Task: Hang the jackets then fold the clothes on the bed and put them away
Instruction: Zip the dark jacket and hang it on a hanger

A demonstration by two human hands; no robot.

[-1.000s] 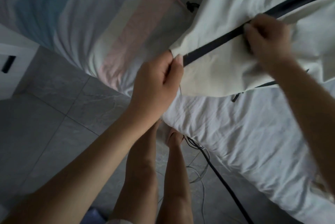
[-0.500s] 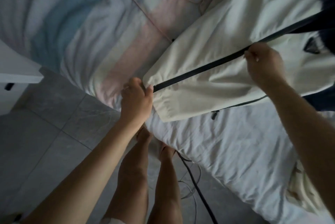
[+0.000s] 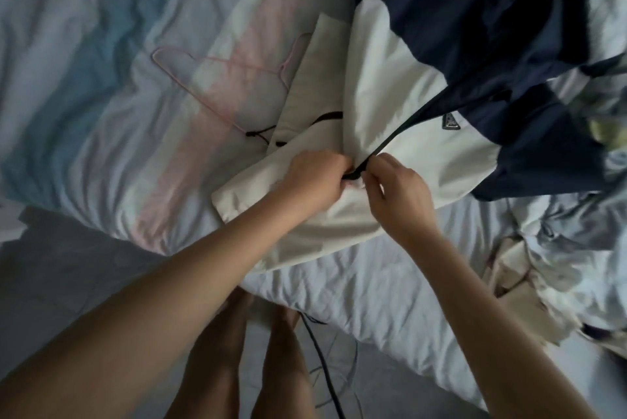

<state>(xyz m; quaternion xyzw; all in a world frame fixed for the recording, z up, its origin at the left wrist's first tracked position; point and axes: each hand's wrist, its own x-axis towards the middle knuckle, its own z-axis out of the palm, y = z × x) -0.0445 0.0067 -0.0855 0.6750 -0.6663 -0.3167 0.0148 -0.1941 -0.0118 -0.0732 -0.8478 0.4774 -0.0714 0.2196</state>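
A white and navy jacket [image 3: 400, 86] lies spread on the bed [image 3: 356, 283], its dark zipper line running up toward the navy part. My left hand [image 3: 315, 178] and my right hand [image 3: 397, 191] meet at the bottom end of the zipper, each pinching the jacket's front edge there. A thin pink wire hanger [image 3: 217, 79] lies flat on the striped cover to the left of the jacket, partly under its white hem. A black drawstring [image 3: 261, 133] trails from the hem near the hanger.
A crumpled heap of light patterned clothes [image 3: 556, 266] sits on the bed at the right. Grey floor tiles [image 3: 68, 266] lie at the lower left. Dark cables [image 3: 325, 367] run over the floor beside my bare legs.
My hands were apart along the zipper, holding it stretched. They have come together at its lower end, and the view has lifted, bringing the jacket's navy upper part and the pink hanger into sight.
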